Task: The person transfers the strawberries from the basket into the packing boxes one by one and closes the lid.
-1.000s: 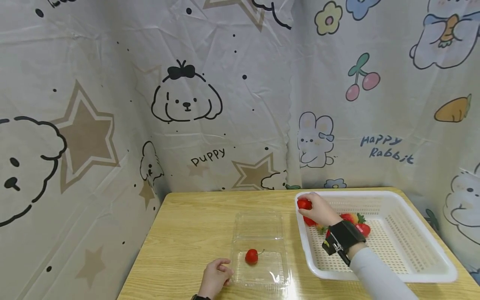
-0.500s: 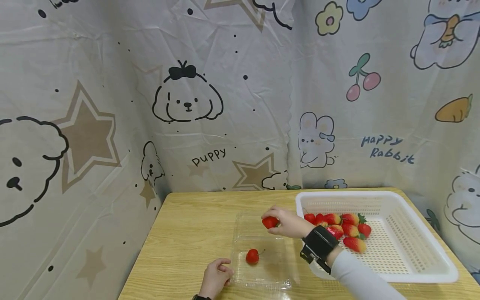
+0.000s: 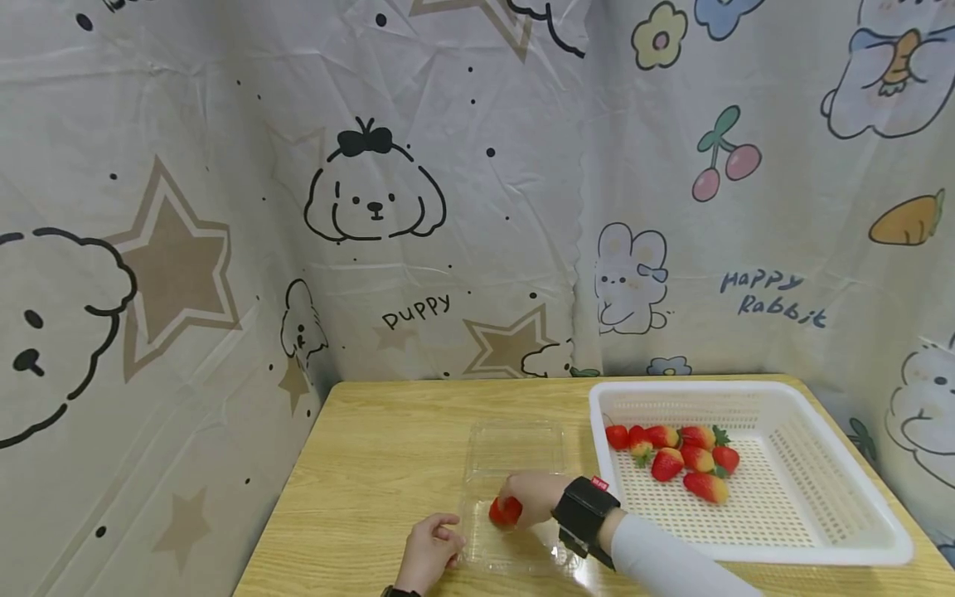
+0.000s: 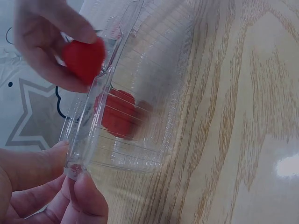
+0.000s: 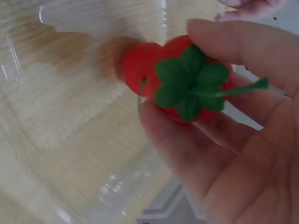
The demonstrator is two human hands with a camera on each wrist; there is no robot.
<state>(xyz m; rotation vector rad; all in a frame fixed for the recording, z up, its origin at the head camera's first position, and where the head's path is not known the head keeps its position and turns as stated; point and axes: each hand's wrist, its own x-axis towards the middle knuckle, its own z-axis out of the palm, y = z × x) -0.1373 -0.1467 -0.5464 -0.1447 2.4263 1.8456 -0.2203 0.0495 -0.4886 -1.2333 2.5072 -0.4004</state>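
Observation:
My right hand is over the clear plastic clamshell box, gripping a red strawberry by its sides between thumb and fingers. The strawberry's green leafy cap and stem point back toward the palm in the right wrist view. Inside the box lies a red cherry with a thin stem; the strawberry overlaps it in the head view. At the box's left side is my left hand, thumb and fingers pinching the clear rim in the left wrist view. The box's lid is folded back, away from me.
A white perforated basket stands on the right of the wooden table. Several strawberries and a cherry lie toward its left side. A printed curtain hangs behind and to the sides.
My right hand has lifted the strawberry from the basket and carried it left, then down over the box beside the cherry. The left hand has stayed at the box's edge.

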